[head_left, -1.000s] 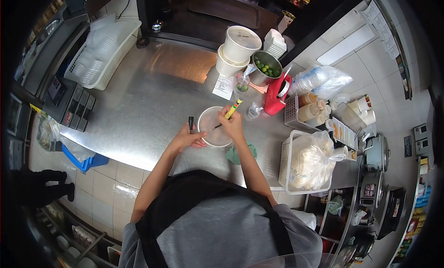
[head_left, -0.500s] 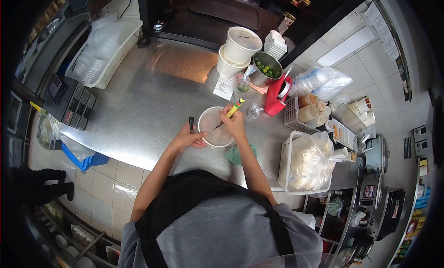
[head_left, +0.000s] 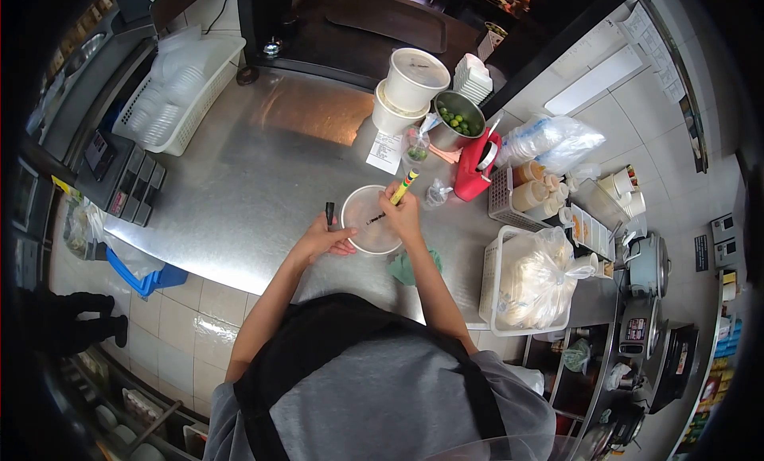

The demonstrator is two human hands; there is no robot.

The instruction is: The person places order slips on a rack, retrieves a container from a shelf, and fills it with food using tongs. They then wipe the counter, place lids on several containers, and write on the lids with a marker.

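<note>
Steel table (head_left: 231, 171) carries our round bowl (head_left: 376, 252), just before us. Its cloudy lid (head_left: 362, 205) looks thin and smooth; we judge the bowl to be light, slippery on top, and best held by the rim (head_left: 344, 210). Our right hand (head_left: 403, 214) grips a yellow marker (head_left: 404, 188) over dark writing (head_left: 376, 219). Our left hand (head_left: 322, 238) touches the bowl's edge and also pinches a black cap (head_left: 329, 213), it seems.

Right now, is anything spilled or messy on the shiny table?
I see no spill or damage. The green cloth looks a bit untidy: it lies bunched up near the round container, partly hidden by the right forearm.
</note>
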